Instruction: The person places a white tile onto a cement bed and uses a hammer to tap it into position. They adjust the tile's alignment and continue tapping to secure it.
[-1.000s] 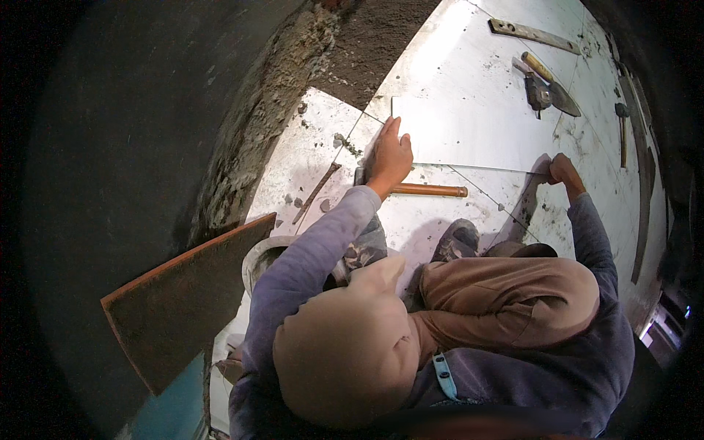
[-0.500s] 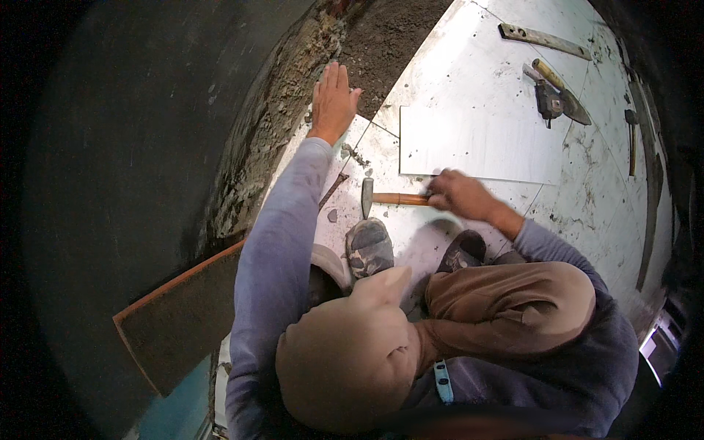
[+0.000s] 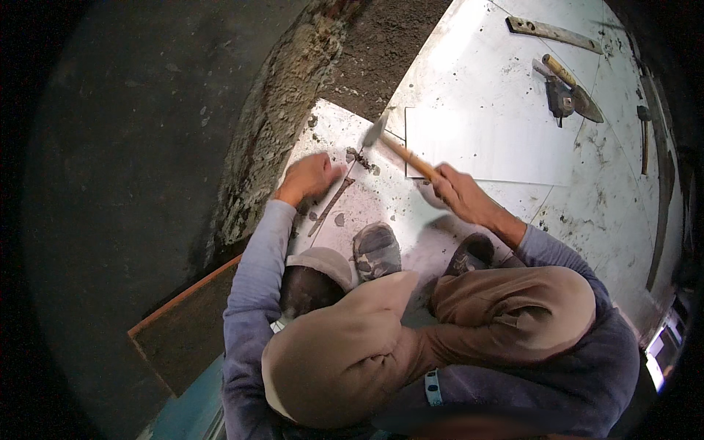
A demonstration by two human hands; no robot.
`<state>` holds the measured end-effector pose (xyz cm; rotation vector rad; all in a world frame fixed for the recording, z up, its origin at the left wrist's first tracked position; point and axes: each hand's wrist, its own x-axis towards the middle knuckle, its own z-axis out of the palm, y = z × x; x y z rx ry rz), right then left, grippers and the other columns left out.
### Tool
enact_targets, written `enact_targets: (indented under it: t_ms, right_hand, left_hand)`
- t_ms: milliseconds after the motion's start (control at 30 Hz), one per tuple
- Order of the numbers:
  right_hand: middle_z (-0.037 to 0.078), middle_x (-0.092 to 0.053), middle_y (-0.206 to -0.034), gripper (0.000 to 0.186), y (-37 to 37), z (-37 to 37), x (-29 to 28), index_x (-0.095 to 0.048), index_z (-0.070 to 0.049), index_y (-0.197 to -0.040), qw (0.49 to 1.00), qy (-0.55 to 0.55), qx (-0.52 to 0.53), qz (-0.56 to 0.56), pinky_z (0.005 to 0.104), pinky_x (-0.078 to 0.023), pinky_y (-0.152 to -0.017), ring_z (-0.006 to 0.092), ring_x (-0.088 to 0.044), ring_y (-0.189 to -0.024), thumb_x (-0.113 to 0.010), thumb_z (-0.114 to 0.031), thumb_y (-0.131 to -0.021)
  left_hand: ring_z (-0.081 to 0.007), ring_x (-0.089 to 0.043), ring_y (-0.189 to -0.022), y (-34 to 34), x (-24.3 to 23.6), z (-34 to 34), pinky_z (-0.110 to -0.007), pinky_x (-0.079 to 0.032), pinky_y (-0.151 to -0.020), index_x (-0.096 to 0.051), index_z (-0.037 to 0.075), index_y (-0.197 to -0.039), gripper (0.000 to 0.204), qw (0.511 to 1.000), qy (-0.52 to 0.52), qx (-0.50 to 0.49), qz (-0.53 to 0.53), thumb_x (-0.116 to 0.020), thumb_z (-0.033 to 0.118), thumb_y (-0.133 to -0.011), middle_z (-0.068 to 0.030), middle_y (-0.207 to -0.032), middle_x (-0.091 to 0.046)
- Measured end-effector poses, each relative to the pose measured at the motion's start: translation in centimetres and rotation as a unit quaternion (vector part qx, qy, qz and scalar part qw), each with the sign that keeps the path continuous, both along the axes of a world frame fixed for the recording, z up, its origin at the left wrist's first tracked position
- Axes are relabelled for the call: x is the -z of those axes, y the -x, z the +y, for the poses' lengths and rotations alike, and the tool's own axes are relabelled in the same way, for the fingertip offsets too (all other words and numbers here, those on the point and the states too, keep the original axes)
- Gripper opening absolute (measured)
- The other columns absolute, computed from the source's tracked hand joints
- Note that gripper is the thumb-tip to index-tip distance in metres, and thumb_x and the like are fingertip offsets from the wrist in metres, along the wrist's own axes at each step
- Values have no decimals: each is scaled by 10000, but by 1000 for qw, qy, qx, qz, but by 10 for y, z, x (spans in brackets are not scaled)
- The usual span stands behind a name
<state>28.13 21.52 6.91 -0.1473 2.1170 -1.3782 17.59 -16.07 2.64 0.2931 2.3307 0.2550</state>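
My right hand grips the wooden handle of a hammer. The hammer's metal head is up and to the left, over the joint beside a white floor tile. My left hand is over that tile, slightly blurred, with its fingers curled in and nothing visible in them. A thin dark rod lies on the floor just right of my left hand, among crumbs of mortar. Right of the hammer, a loose white tile lies flat on the laid tiles.
Beyond the near tile is a bed of dark mortar, with a rough broken edge along its left. A trowel, a black device, a straight bar and another hammer lie at right. A brown panel leans lower left.
My left hand was stretched flat on the far end of the near tile; it has come back toward me and curled. The hammer's head has swung up and away from my shoe.
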Motion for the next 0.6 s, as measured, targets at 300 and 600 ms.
enact_targets:
  t_ms: [300,600]
  right_hand:
    - [51,-595,-788,383,84,-69,28,-547,-33,-1170,980,106,170,13,372,-483,-598,155,-566,-653,-494,-412,-1150]
    - [111,-587,-832,414,131,-148,68,-483,-30,-1132,978,17,207,-2,458,-494,-657,232,-606,-733,-434,-440,-1155]
  left_hand:
    - [-414,-687,-1006,-58,6,3,-519,-551,-886,-714,32,-985,317,995,-33,75,61,-796,328,-910,-202,-1032,-690]
    - [-442,-671,-966,-54,11,2,-538,-537,-875,-704,27,-923,295,996,-44,50,53,-794,307,-903,-225,-1001,-678]
